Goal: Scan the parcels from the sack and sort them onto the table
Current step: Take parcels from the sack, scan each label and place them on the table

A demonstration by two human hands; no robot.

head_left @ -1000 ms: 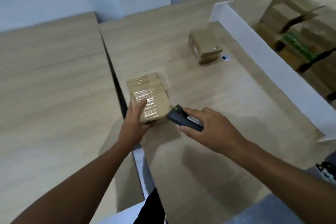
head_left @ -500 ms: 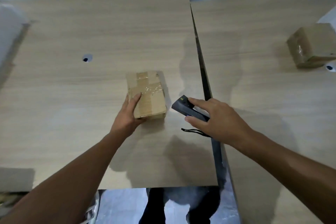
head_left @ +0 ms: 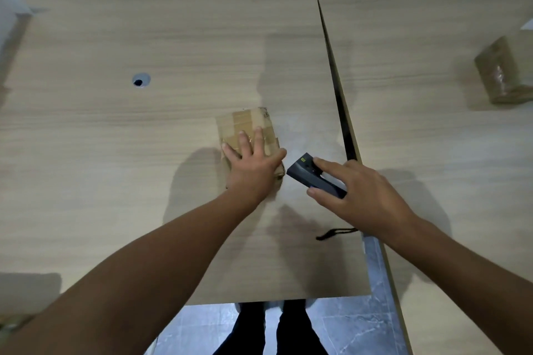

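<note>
A small taped cardboard parcel (head_left: pixel 245 127) lies on the left wooden table (head_left: pixel 144 138). My left hand (head_left: pixel 253 166) rests flat on its near half, fingers spread over the top. My right hand (head_left: pixel 357 190) holds a dark handheld scanner (head_left: pixel 311 174) just right of the parcel, its front end pointing at the parcel's near corner. The scanner's black wrist cord (head_left: pixel 334 233) trails on the table. A second wrapped parcel (head_left: pixel 501 75) sits on the right table (head_left: pixel 432 138).
A narrow gap (head_left: pixel 343 112) separates the two tables. A cable hole (head_left: pixel 140 80) is in the left table. Grey floor (head_left: pixel 360 326) and my legs show below the near table edge. Part of a sack or box shows at the lower left edge (head_left: pixel 14 323).
The view swung left from the right table to the left one. My left hand carried the parcel there and now lies flat on top instead of gripping its side. The scanner stayed beside it.
</note>
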